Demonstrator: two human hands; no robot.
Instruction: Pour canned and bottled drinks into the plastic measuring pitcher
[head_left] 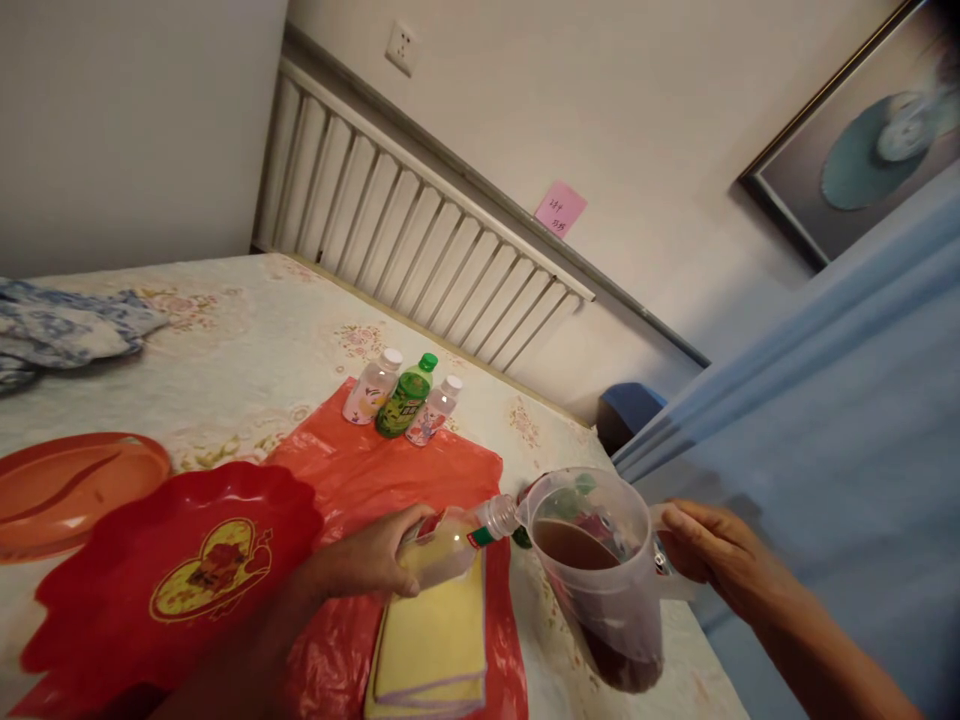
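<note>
Okay, left hand had fingers wrapped round a clear plastic bottle, tilted, mouth at the rim of a translucent plastic pitcher part-filled with brown liquid; right hand had fingers curled round its handle; folded yellow cloth lay below the bottle on red plastic film; two clear white-capped bottles and a green plastic bottle stood beyond, scalloped red tray sat left

Person's left hand, bare: curled in a grip; left forearm in shadow, reaching forward. Right hand, bare: clenched; right forearm slanting inward.
</note>
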